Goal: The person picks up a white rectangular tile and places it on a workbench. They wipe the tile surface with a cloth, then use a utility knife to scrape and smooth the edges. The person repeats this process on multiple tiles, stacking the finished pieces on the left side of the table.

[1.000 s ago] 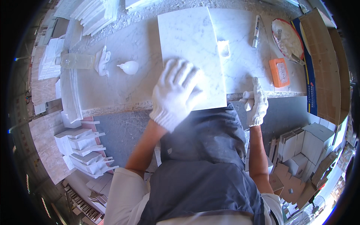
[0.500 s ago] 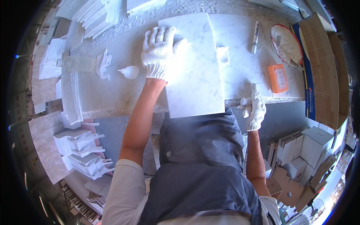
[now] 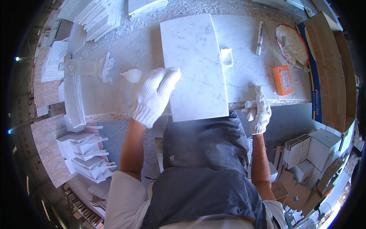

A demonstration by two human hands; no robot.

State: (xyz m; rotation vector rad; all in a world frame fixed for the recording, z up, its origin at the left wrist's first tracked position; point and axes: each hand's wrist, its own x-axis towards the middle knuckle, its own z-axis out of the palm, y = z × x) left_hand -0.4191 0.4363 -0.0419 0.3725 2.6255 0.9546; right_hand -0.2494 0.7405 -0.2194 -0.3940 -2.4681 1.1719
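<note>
A white marble slab lies on the bench, its near end sticking out past the front edge above my lap. My left hand, in a white knitted glove, is at the slab's left edge. Its fingers point up and right, close together, with the tips over the slab surface; I see nothing in them. My right hand, gloved too, stands edge-on by the bench front, right of the slab. One finger is stretched upward and others point left, with nothing visible held. A small white-filled dish sits beside the slab's right edge.
An orange block, a paint marker and a tub of white paste stand right, before a cardboard box. Left are a white squeeze bulb, a crumpled cloth, a clear bottle and stacked slabs.
My left hand has come off the slab's upper surface, moving toward me to its left edge and turning. The slab and my right hand look almost unchanged.
</note>
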